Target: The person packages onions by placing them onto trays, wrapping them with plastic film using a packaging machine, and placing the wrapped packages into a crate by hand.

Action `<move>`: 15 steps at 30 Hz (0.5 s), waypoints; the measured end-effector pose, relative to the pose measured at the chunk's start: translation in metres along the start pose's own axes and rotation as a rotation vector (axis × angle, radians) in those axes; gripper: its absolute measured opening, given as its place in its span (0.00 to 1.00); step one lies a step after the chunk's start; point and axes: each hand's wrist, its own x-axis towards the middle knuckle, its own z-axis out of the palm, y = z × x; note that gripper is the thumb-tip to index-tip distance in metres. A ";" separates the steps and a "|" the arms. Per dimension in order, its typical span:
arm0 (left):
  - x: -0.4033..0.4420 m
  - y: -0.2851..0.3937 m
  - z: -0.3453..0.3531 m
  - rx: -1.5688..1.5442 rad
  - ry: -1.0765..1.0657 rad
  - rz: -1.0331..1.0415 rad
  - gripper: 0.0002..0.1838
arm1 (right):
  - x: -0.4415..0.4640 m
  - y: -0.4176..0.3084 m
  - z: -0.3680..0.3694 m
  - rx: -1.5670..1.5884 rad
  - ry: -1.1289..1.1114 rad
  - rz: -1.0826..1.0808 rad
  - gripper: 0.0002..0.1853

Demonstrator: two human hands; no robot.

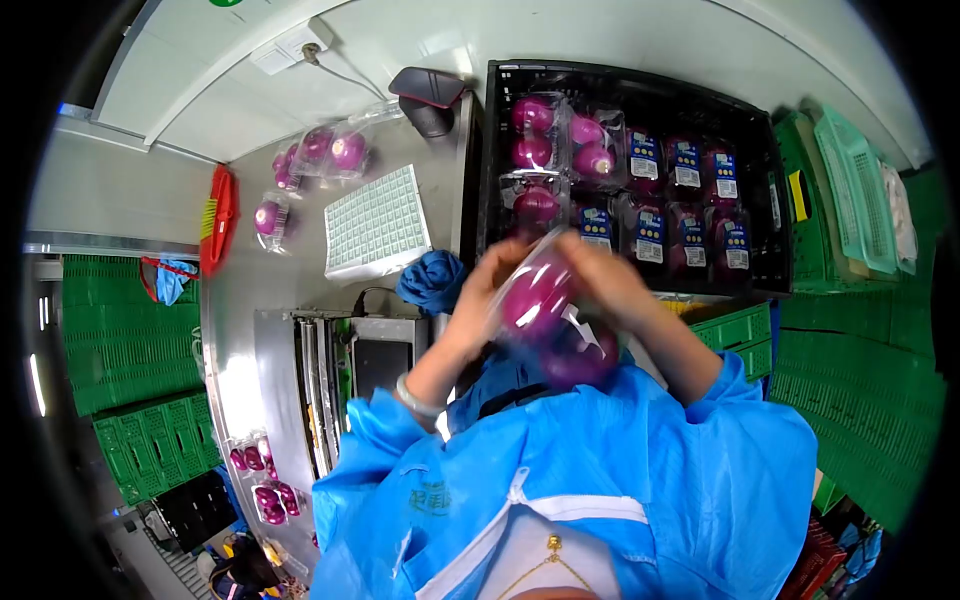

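Close to my chest is a clear plastic pack of red onions (538, 300), tilted and slightly blurred. My left hand (482, 292) grips its left edge, with a pale bangle on that wrist. At the upper right side, my right hand (608, 278) is closed on the same pack, its fingertips partly hidden and smeared by motion. Just beyond both hands stands a black crate (630, 75) holding several onion packs; most carry a dark blue and white label (648, 232), while those at its left end (532, 133) show bare onions under clear plastic.
Left on the steel table are a sheet of white labels (380, 222), a blue cloth (433, 280), loose onion packs (320, 150) and a red tool (218, 220). A machine (375, 365) sits nearer me. Green crates (850, 400) stack at right, with a pale green basket (855, 190).
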 end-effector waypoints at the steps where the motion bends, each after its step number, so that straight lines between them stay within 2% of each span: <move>1: 0.030 -0.018 -0.005 0.195 0.063 0.207 0.23 | -0.011 -0.031 -0.012 0.150 0.200 0.133 0.27; 2: 0.052 -0.009 -0.006 0.553 0.148 0.296 0.25 | -0.022 -0.063 -0.022 0.295 0.400 0.271 0.27; 4: 0.096 -0.022 -0.007 0.981 0.068 0.586 0.29 | 0.002 -0.047 -0.076 0.556 0.468 0.126 0.27; 7: 0.128 -0.037 0.004 1.389 -0.132 0.657 0.32 | 0.030 -0.031 -0.122 0.606 0.447 0.122 0.27; 10: 0.137 -0.059 -0.006 1.557 -0.130 0.472 0.36 | 0.058 0.011 -0.148 0.536 0.430 0.262 0.27; 14: 0.135 -0.059 -0.006 1.537 -0.097 0.430 0.37 | 0.089 0.051 -0.148 0.384 0.549 0.374 0.28; 15: 0.135 -0.061 -0.006 1.518 -0.079 0.450 0.37 | 0.099 0.074 -0.156 0.435 0.563 0.352 0.32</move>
